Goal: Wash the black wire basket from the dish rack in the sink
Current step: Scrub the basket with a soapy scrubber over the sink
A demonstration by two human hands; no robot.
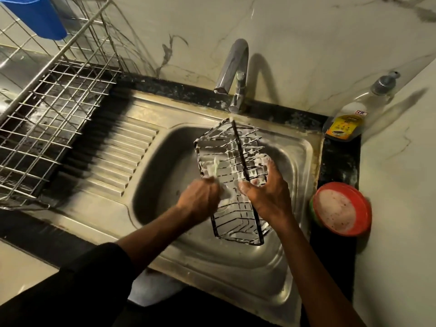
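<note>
The black wire basket (236, 147) stands tilted over the steel sink (165, 166), its upper wires coated in white foam. My right hand (269, 192) grips the basket's right side, fingers curled round the wires. My left hand (200, 197) holds a foamy scrub pad (215, 171) against the basket's left face; the pad is blurred. The silver dish rack (54, 102) stands on the left drainboard.
A chrome tap (232, 69) rises behind the sink, with no water stream visible. A dish-soap pump bottle (349, 119) stands in the right corner. A red round tub of soap paste (341, 208) sits right of the sink. A blue container (35, 15) is at top left.
</note>
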